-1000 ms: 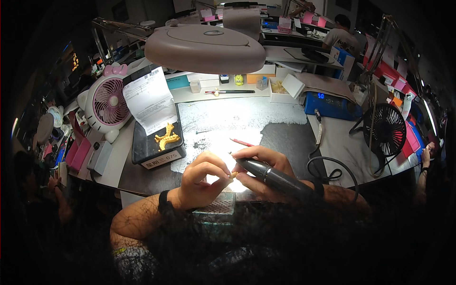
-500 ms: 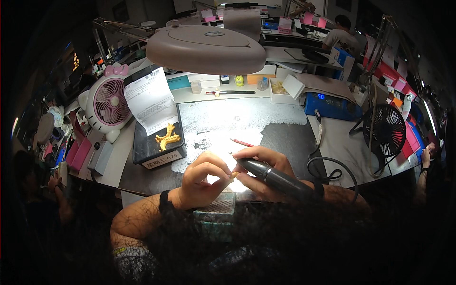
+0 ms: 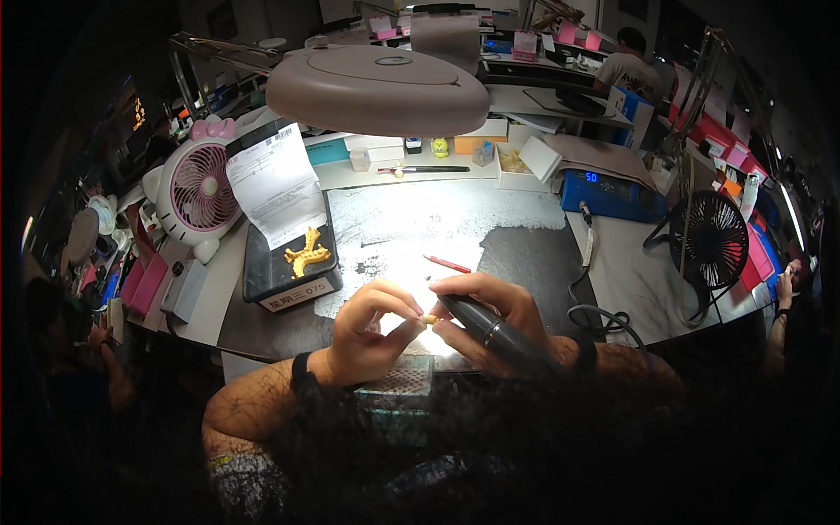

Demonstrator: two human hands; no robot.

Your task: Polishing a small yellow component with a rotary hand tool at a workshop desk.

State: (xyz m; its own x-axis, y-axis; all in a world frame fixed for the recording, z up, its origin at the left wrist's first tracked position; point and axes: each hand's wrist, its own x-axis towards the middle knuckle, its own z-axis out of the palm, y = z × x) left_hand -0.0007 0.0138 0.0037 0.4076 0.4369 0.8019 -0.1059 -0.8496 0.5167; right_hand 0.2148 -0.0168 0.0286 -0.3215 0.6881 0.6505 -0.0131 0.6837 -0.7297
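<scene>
Our left hand [image 3: 372, 332] pinches a small yellow piece [image 3: 430, 320] between narrowed fingertips, while our right hand [image 3: 521, 308] grips a dark, pen-shaped handpiece [image 3: 490, 329] just right of that piece. Over the last half second the handpiece has swung steeper, so we judge its working angle is being adjusted; whether its tip touches, we cannot tell. Beyond the piece lies a slim red pencil-like stick [image 3: 448, 263]; farther left of it, a black rectangular tray [image 3: 256, 264] holds branching golden-yellow parts [image 3: 308, 256].
</scene>
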